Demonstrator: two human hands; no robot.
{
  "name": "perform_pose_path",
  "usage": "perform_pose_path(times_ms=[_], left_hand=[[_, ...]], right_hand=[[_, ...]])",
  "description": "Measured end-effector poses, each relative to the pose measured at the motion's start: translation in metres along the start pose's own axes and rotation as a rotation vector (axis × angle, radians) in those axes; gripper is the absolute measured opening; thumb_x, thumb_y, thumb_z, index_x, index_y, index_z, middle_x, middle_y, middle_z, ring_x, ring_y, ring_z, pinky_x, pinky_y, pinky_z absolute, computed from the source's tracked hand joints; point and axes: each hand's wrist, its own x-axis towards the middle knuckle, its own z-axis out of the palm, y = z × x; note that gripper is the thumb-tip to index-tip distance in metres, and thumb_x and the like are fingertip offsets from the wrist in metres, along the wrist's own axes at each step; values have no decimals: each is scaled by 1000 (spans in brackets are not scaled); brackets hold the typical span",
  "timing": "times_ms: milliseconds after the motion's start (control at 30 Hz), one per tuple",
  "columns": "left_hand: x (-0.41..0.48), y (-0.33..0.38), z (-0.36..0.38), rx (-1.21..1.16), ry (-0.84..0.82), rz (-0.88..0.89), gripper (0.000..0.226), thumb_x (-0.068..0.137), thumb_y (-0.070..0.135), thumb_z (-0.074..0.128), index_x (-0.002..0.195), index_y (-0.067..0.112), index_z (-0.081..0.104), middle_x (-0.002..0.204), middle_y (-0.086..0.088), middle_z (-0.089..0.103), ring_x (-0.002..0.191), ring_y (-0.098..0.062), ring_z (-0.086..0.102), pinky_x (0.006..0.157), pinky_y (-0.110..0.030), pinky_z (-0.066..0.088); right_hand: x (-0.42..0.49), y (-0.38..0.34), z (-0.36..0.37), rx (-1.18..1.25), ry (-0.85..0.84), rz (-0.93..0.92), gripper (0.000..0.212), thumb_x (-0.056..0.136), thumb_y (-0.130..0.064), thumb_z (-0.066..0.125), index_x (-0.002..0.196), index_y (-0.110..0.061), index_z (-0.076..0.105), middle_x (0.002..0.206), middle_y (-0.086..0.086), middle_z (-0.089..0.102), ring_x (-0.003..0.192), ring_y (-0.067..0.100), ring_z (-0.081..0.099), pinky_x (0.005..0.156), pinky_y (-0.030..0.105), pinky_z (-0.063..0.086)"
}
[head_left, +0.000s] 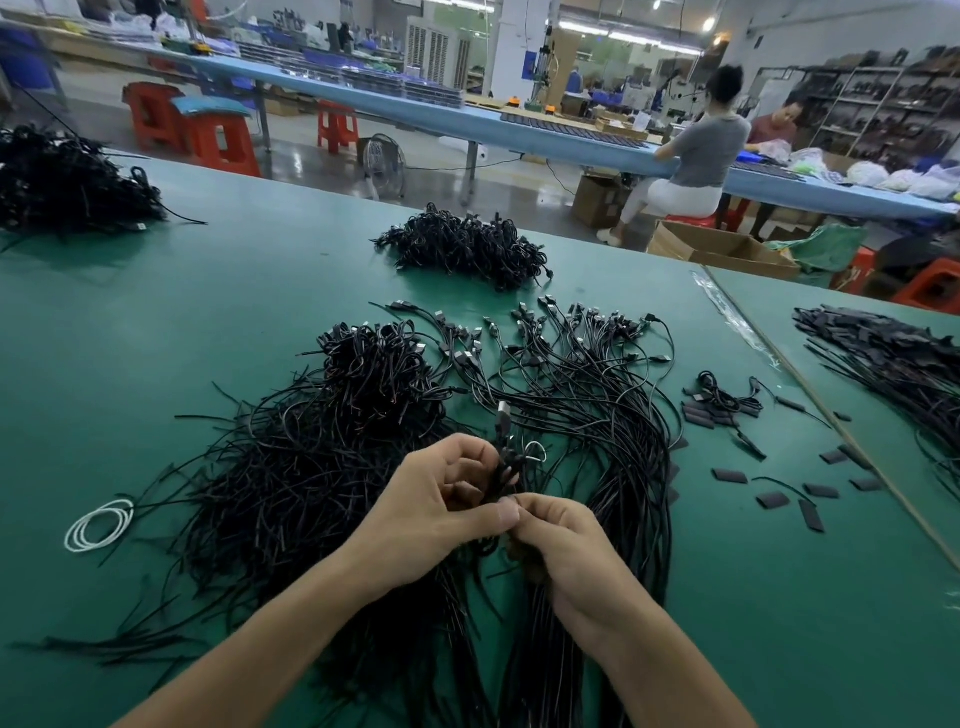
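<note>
1. Gripping the cable bundle (502, 470) just above the green table (156, 338) in the head view, my left hand (441, 501) has its fingers curled round it. My right hand (563, 540) pinches it from below, thumb tips touching, and the USB plug (503, 415) pokes up past my fingers.
2. A white tie (535, 452) loops out beside the bundle (I cannot tell whether it is twisted closed). If either pinch slackens, I judge the tie could spring off and the coil fan open.
3. The loose cables (597, 415) lie directly under my wrists, so a stray strand could snag and get pulled into the bundle.
4. The small sleeves (774, 500) sit near my right side, and a swinging cable tail could sweep them about
</note>
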Motion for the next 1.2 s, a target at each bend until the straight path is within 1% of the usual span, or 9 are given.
perform_pose_path(times_ms=[167, 267, 367, 467, 533, 733, 900, 1100, 1200], left_hand=[[15, -1, -9, 96, -99, 48, 25, 79, 22, 82, 99, 26, 68, 94, -5, 76, 88, -26, 72, 85, -40, 59], [37, -3, -20, 206, 85, 28, 27, 79, 15, 83, 101, 23, 69, 93, 2, 77, 87, -12, 74, 87, -35, 59], [67, 2, -38, 365, 354, 31, 33, 75, 21, 85, 98, 29, 63, 87, 13, 72, 79, 1, 71, 73, -15, 56], [95, 3, -56, 489, 498, 53, 37, 75, 24, 86, 101, 27, 60, 91, 17, 62, 76, 2, 65, 61, -4, 48], [111, -3, -64, 599, 552, 66, 32, 78, 22, 85, 100, 23, 61, 96, 10, 56, 75, 0, 61, 63, -6, 48], [128, -33, -78, 1003, 450, -106, 23, 91, 22, 72, 111, 12, 68, 111, -4, 49, 95, -18, 54, 81, -30, 50], [126, -26, -72, 1232, 501, -162, 31, 95, 30, 64, 121, 13, 64, 119, -7, 53, 103, -23, 57, 75, -36, 52], [98, -13, -29, 1009, 9, 291, 57, 84, 38, 66, 138, 33, 48, 130, 4, 57, 116, -9, 47, 103, -28, 38], [84, -15, -7, 745, -130, 341, 28, 95, 43, 55, 118, 30, 64, 121, 5, 64, 112, -10, 57, 98, -31, 46]], right_hand=[[18, 4, -15, 72, -57, 111, 18, 83, -33, 78, 75, -17, 72, 70, 1, 62, 61, 12, 55, 56, 23, 44], [45, -5, -30, -529, 194, -88, 8, 93, -32, 68, 94, -24, 70, 88, -10, 67, 85, 10, 61, 67, 14, 47], [71, -11, -52, -1289, 361, -129, 47, 99, -31, 57, 144, -27, 43, 141, -9, 49, 132, 18, 43, 107, 33, 40], [86, -7, -67, -1551, 301, -23, 67, 102, -29, 52, 157, -25, 16, 157, -5, 32, 146, 19, 26, 118, 39, 23], [93, -3, -71, -1619, 382, -38, 59, 101, -27, 52, 154, -22, 26, 149, -1, 43, 138, 21, 38, 115, 37, 29], [91, -10, -64, -1695, 438, -69, 24, 104, -21, 46, 119, -25, 65, 115, -2, 63, 106, 20, 58, 95, 36, 42], [74, -45, -48, -1087, 326, -33, 26, 106, -21, 38, 103, -19, 63, 97, -6, 61, 80, 13, 54, 78, 32, 45], [19, -79, -27, -893, 195, -283, 25, 104, -20, 45, 89, -26, 64, 91, -5, 67, 67, 10, 56, 57, 14, 40], [-3, -87, -22, -736, 66, -351, 25, 102, -21, 52, 84, -24, 69, 74, -12, 64, 65, 4, 55, 61, 11, 41]])
